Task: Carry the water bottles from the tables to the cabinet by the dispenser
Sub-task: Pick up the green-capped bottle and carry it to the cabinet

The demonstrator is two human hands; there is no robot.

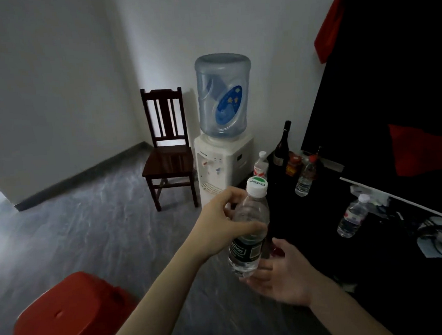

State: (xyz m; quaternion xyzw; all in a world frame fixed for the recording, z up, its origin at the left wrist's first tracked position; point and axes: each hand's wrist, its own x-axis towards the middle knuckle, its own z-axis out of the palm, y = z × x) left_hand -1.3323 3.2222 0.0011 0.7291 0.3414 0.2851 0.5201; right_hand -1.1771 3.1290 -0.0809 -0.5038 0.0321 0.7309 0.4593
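Three clear plastic water bottles (304,178) already stood on the dark cabinet (326,238) — a fourth, the white-capped clear bottle (248,228), remained undelivered: left hand (224,225) gripped it, right hand (281,276) open beneath

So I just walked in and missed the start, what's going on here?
A person is carrying a water bottle toward the black cabinet beside the water dispenser. The left hand grips the bottle's upper half; the right hand is open under its base. Three small water bottles already stand on the cabinet.
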